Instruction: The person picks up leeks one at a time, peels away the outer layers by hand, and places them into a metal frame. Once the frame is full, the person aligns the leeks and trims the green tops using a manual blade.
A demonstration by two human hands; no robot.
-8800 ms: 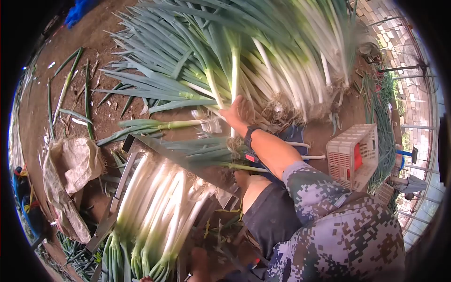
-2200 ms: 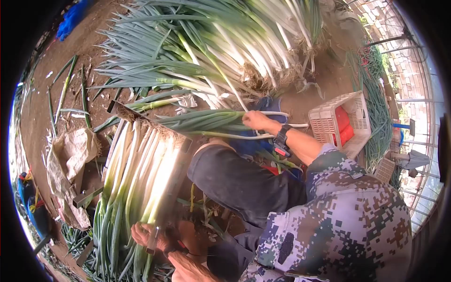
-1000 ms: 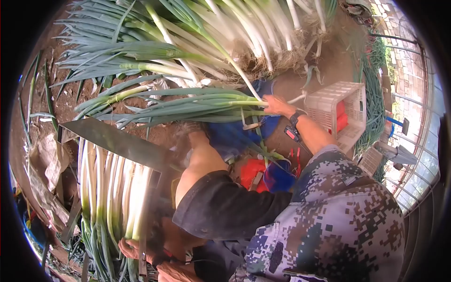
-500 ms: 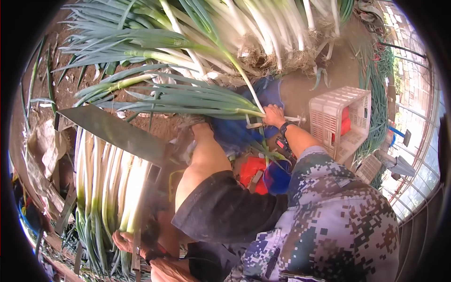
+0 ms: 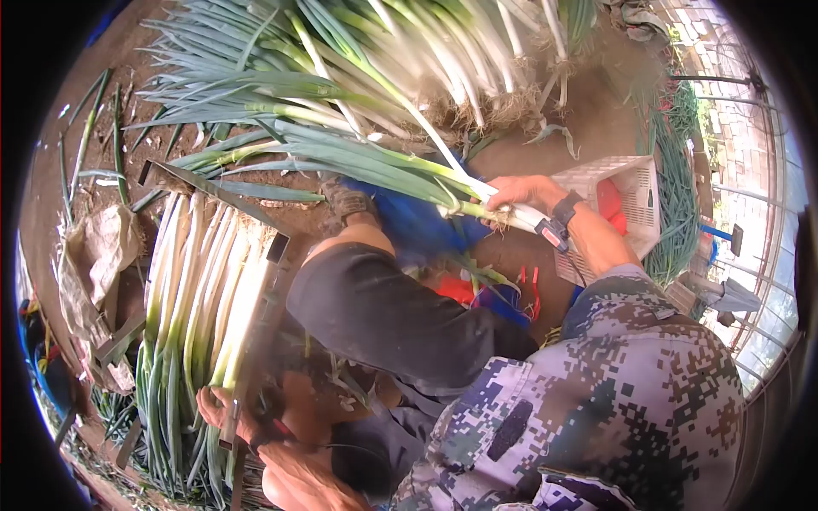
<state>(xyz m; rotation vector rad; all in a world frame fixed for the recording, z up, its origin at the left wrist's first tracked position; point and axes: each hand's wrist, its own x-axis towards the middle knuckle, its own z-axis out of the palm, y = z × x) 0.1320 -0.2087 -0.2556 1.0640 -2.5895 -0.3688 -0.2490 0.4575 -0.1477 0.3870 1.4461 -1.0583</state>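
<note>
My right hand [image 5: 520, 194] is closed around a couple of leeks [image 5: 375, 175], their white ends near my wrist and green leaves stretching left. My left hand [image 5: 223, 409] has its fingers curled against the green part of a leek at the edge of a metal frame [image 5: 279, 249]. Inside that frame a row of leeks [image 5: 204, 281] lies side by side, white ends up toward a metal plate [image 5: 213, 192], leaves hanging down. A dark device [image 5: 552, 232] with a cord sits by my right wrist.
A large pile of rooted leeks [image 5: 443, 60] lies on the soil at the top. A white plastic crate [image 5: 643, 183] holding something red stands at the right, with green leaves [image 5: 677, 204] behind it. A crumpled sack [image 5: 98, 264] lies left of the frame.
My right hand has lifted and moved slightly right with leeks, whose white stems now show below it. My left hand stays by the frame. The view has shifted a little.
</note>
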